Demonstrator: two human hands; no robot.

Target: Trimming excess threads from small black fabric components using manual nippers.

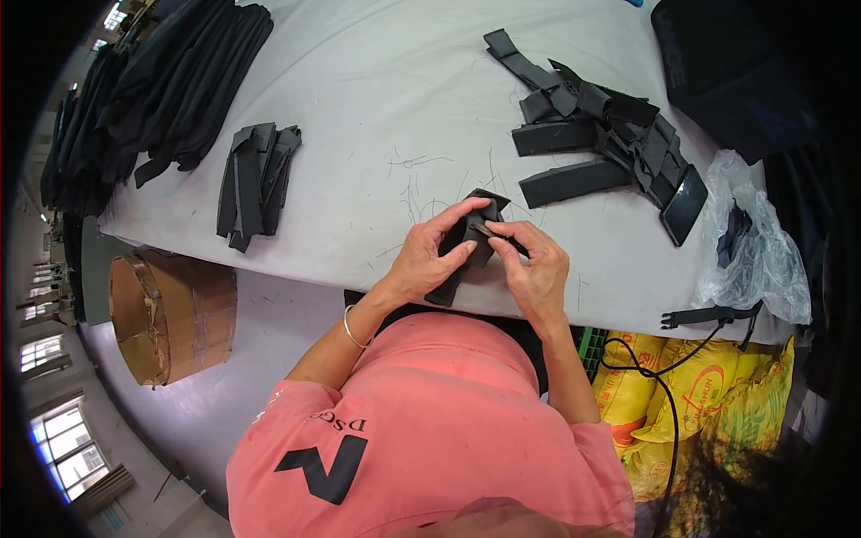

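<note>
Close to the table's near edge, my left hand [437,253] grips a black fabric strip [444,291] between thumb and fingers. One end of the strip is folded up and its tail hangs down toward the edge. My right hand [535,267] pinches at the folded end from the other side, its thumb and fingertips pressed together. A small thin thing shows at the right fingertips, too small to name. Loose dark threads [421,163] lie scattered on the cloth just beyond my hands.
On the white-covered table [359,81], a small stack of black strips [257,184] lies left and a larger pile [619,134] right, beside a phone [684,206]. Folded black fabric [179,81], a clear plastic bag [762,255], a cardboard drum [193,314] and yellow sacks [700,386] surround the workplace.
</note>
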